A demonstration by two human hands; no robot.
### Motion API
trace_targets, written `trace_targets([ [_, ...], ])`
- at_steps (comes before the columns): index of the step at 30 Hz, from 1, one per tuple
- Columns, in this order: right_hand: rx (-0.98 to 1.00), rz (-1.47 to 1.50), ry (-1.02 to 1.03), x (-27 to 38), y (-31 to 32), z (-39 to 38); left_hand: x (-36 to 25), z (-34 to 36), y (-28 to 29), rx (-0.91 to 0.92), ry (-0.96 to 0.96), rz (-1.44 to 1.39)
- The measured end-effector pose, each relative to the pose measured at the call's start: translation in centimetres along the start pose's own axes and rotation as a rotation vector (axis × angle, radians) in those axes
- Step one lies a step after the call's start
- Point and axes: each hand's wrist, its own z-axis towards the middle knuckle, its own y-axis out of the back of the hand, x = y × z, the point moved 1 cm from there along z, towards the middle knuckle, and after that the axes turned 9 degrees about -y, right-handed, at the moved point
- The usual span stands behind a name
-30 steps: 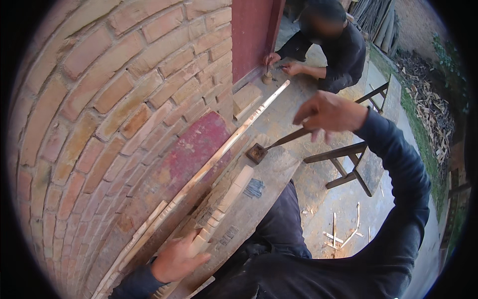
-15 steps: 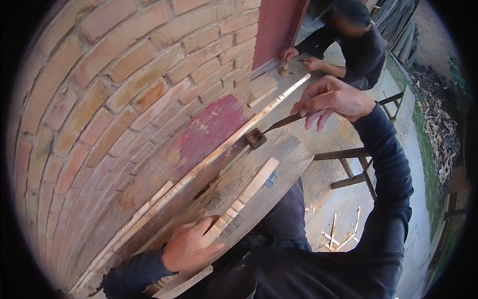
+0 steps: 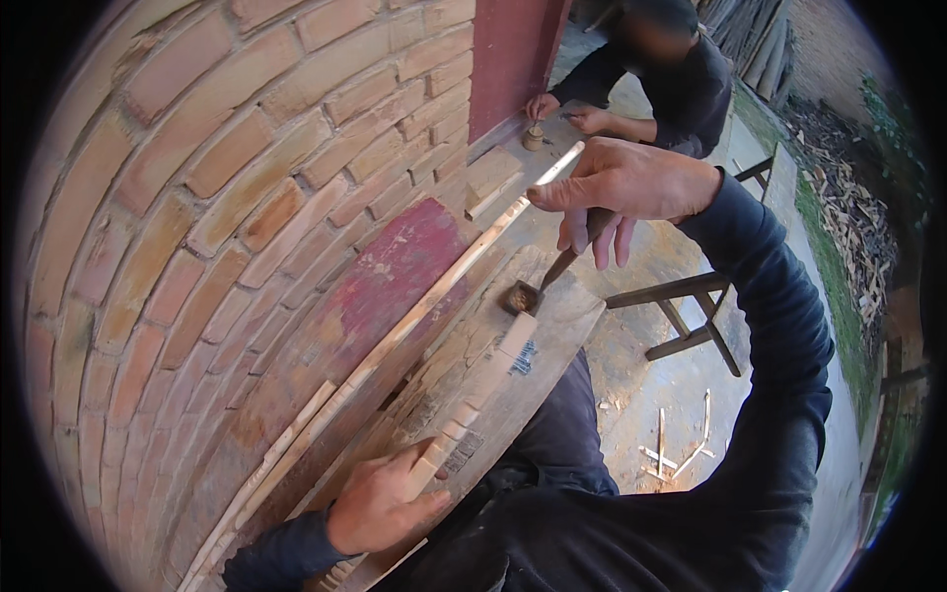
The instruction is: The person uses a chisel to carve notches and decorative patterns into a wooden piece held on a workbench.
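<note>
My left hand (image 3: 380, 498) grips a pale, notched wooden bar (image 3: 469, 400) above a weathered board (image 3: 557, 321). My right hand (image 3: 631, 183) holds the upper end of a dark handle (image 3: 564, 263), its lower fingers hanging loose. The handle's small square head (image 3: 523, 296), with brownish bits inside, sits at the far end of the bar. Small dark metal pieces (image 3: 523, 357) lie on the board beside the bar. A long pale wooden strip (image 3: 429, 301) lies slanted to the left, along a faded red board (image 3: 390, 276).
A brick wall (image 3: 222, 227) rises on the left. A co-worker (image 3: 681, 89) crouches by a red doorway (image 3: 508, 59), hands at a small pot (image 3: 534, 138). Dark trestle benches (image 3: 671, 296), scattered sticks (image 3: 676, 454) and a woodchip heap (image 3: 848, 237) are to the right.
My right hand has moved from above the handle to gripping it, shifting up and leftward. The square head now sits at the notched bar's far end. My left hand keeps its grip.
</note>
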Motion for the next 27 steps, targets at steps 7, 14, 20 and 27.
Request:
trace_targets([
  [7,0.027,0.120,0.050,-2.4,-0.6,-0.8,-0.6,0.0,0.7,-0.113,0.056,0.063],
  [14,-0.121,0.417,0.421,-6.2,-3.5,0.8,0.2,0.7,0.0,-0.173,-0.105,0.053],
  [20,-0.492,0.673,0.437,-9.3,-11.0,5.2,1.5,0.5,1.4,-0.071,-0.064,-0.004],
  [27,-0.689,0.852,0.503,-8.7,-13.5,2.9,1.6,-0.4,2.3,-0.096,-0.060,-0.081],
])
